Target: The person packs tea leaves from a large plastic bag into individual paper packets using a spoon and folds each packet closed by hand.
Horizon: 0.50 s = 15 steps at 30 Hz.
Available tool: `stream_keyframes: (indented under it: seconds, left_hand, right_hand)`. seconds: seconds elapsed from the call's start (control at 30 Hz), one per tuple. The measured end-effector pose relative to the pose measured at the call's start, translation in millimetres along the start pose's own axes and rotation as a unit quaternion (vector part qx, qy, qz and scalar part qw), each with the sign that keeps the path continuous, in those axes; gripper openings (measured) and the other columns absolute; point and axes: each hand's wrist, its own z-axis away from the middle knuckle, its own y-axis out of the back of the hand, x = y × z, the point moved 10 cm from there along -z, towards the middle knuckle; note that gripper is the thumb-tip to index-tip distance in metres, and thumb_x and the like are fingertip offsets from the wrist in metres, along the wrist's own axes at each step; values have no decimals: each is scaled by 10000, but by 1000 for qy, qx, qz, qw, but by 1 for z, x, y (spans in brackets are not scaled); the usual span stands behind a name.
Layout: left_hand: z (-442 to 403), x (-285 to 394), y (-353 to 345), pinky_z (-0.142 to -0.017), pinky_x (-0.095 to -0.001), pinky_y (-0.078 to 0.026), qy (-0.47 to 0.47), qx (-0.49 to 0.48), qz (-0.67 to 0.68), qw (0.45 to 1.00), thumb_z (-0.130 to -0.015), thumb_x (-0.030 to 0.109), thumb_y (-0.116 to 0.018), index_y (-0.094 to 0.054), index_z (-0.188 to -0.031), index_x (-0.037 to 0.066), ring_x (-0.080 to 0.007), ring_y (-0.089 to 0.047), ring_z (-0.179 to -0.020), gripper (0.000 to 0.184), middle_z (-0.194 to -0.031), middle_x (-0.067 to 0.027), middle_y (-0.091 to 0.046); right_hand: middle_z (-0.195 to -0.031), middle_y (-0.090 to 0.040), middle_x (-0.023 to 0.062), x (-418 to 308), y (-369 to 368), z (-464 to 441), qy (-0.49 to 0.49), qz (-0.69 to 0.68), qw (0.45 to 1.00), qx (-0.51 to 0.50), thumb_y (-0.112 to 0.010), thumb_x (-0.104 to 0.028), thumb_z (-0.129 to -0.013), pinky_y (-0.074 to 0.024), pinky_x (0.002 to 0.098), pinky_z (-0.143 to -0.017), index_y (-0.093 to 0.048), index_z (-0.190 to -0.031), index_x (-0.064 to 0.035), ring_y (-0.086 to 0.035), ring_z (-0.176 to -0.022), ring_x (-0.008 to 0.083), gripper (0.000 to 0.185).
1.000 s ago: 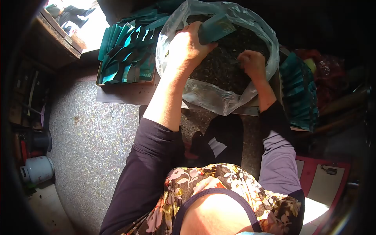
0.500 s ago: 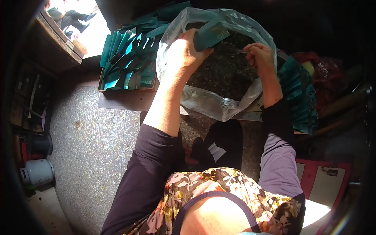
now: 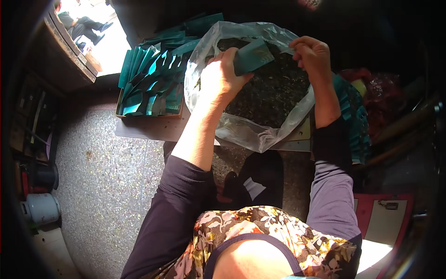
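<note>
A clear plastic bag [image 3: 251,137] stands wide open in front of me, filled with dark, loose, dried leaf-like bits [image 3: 265,100]. Over its left side, my left hand [image 3: 222,76] is closed round a small teal paper packet [image 3: 254,56] with pale print. My right hand [image 3: 313,56] is raised at the bag's far right rim, its fingers curled together in a pinch. Whatever those fingers hold, if anything, is too small to make out.
Left of the bag, a cardboard box [image 3: 148,116] holds many upright teal packets [image 3: 153,83]. More teal packets [image 3: 350,111] stand at the right, by a red plastic bag [image 3: 383,93]. A white canister [image 3: 42,208] sits far left. A seated person [image 3: 83,25] shows outside.
My right hand has moved up and slightly right, from above the leaf bits to the bag's rim. My left hand still grips the packet. The whole view has shifted slightly.
</note>
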Motion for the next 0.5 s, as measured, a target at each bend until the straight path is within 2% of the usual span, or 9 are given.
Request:
stream_keyframes:
  seconds: [0.03,0.1,0.13,0.17,0.23,0.27,0.33,0.43,0.5]
  left_hand:
    - [0,2,-2,-795,-399,-527,0,-3,1,1000,-622,219,-852,-553,-1115,37,-337,-651,-895,604,-994,-171,-646]
    - [0,2,-2,-787,-398,-527,2,-5,1,1000,-620,216,-852,-548,-1113,35,-336,-652,-892,607,-989,-172,-645]
    - [1,1,-1,-783,-399,-526,5,1,10,1000,-621,213,-850,-544,-1119,33,-337,-651,-890,611,-986,-177,-644]
    - [1,0,1,-778,-399,-526,9,7,19,1000,-622,211,-848,-541,-1125,31,-338,-651,-889,616,-982,-182,-643]
    - [-1,-5,3,-779,-399,-525,27,-1,37,999,-627,211,-845,-537,-1135,27,-342,-650,-889,622,-979,-187,-644]
    - [-1,-9,3,-780,-399,-524,46,-9,55,997,-631,212,-842,-533,-1145,23,-346,-649,-890,628,-975,-192,-644]
    - [-2,-9,4,-783,-398,-523,51,-8,59,997,-635,214,-838,-529,-1156,19,-350,-648,-890,636,-980,-195,-643]
    - [-2,-10,4,-789,-394,-521,57,-8,71,996,-640,219,-835,-524,-1172,14,-354,-647,-894,649,-989,-199,-642]
    - [-2,-10,4,-793,-391,-520,57,-9,78,995,-640,221,-835,-523,-1177,13,-354,-647,-896,655,-992,-200,-641]
  right_hand:
    - [-567,-574,16,-3,-6,1,1,0,1000,-1,-509,-64,-822,-362,209,-406,-700,-811,-27,-498,-443,63,195]
    - [-592,-594,12,-39,-18,10,153,165,974,17,-515,-50,-821,-399,213,-467,-703,-830,-37,-542,-503,69,188]
    - [-615,-614,48,-47,-25,14,208,153,966,15,-537,-28,-814,-443,231,-534,-696,-845,-41,-589,-558,102,163]
    - [-615,-614,48,-50,-28,15,208,152,966,14,-537,-28,-814,-443,231,-534,-696,-845,-41,-589,-558,102,163]
    - [-659,-627,95,-80,-42,29,321,257,911,8,-561,-4,-802,-475,254,-570,-683,-857,-41,-630,-602,153,139]
    - [-659,-627,95,-84,-42,30,323,256,911,8,-561,-4,-802,-475,254,-570,-683,-857,-41,-630,-602,153,139]
    - [-710,-628,126,-98,-41,33,345,267,899,24,-575,6,-792,-500,284,-596,-669,-864,-47,-655,-645,218,130]
    - [-738,-642,118,-112,-34,38,366,284,884,58,-564,28,-793,-508,296,-603,-657,-869,-50,-661,-668,246,143]
    - [-744,-643,115,-112,-40,42,380,287,878,43,-564,35,-789,-510,299,-606,-653,-870,-51,-660,-674,252,149]
